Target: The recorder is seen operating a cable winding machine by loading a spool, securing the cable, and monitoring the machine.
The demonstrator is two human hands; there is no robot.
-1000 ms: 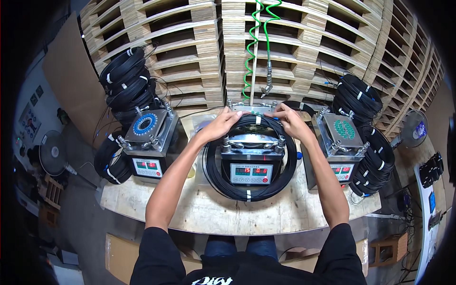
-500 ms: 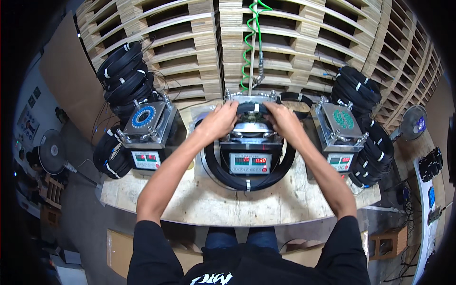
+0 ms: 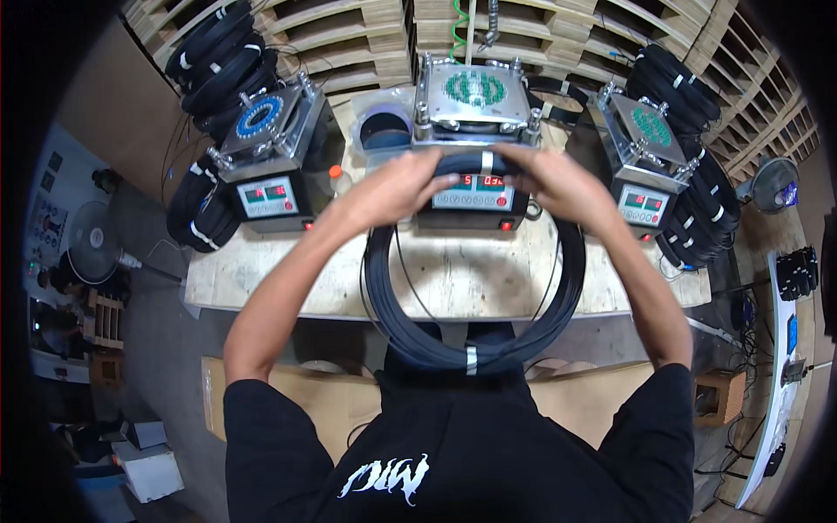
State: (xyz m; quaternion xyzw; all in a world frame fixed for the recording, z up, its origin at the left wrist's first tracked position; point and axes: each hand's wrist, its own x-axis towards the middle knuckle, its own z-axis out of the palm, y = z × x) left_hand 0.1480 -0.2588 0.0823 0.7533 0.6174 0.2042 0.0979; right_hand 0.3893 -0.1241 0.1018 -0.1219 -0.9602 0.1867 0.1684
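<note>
A large coil of black cable [image 3: 384, 296], bound with white tape bands, hangs upright from both my hands in front of the middle machine. My left hand [image 3: 404, 186] grips the top of the loop on its left side, and my right hand [image 3: 558, 185] grips it on the right. The coil's lower part reaches past the table's front edge. Behind it stands the middle machine [image 3: 475, 91], a metal plate on posts with green dots on top, its red-lit display partly covered by my hands and the coil.
Similar machines stand left [image 3: 270, 157] and right [image 3: 641, 148] on the wooden table [image 3: 288, 270]. Stacks of black coils [image 3: 222, 65] rise beside them. A small bottle with an orange cap [image 3: 337, 179] stands left of centre. Wooden pallets [image 3: 357, 44] form the back wall.
The coil has come off the middle machine and moved toward me, past the table edge, with both hands on it. The machine's top plate is now uncovered. The view has tilted lower.
</note>
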